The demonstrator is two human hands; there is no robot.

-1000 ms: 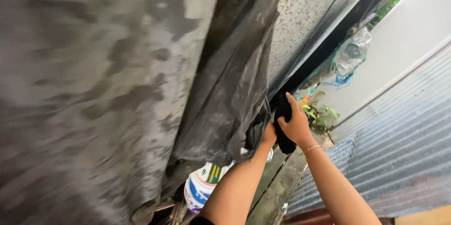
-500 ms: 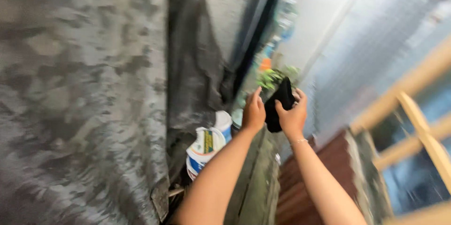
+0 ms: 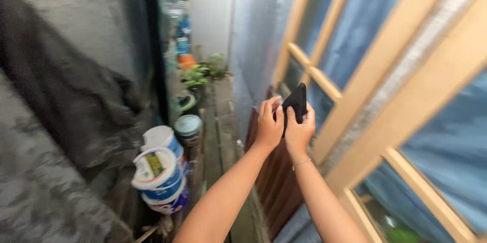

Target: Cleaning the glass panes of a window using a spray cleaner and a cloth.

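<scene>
Both hands raised near the scene's centre, side by side and touching. The left hand (image 3: 269, 124) and right hand (image 3: 299, 132) are each curled closed on a small black cloth (image 3: 296, 102), which stands up between the thumbs. To the right, a wooden window frame (image 3: 324, 83); low on the left, stacked white-and-blue buckets (image 3: 160, 172) beside a grey wall (image 3: 76, 30).

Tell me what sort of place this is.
Probably a narrow outdoor passage beside a house. A wooden-framed window stands on one side, a stained grey wall on the other, with stacked plastic buckets and small plants along the ground between.
</scene>
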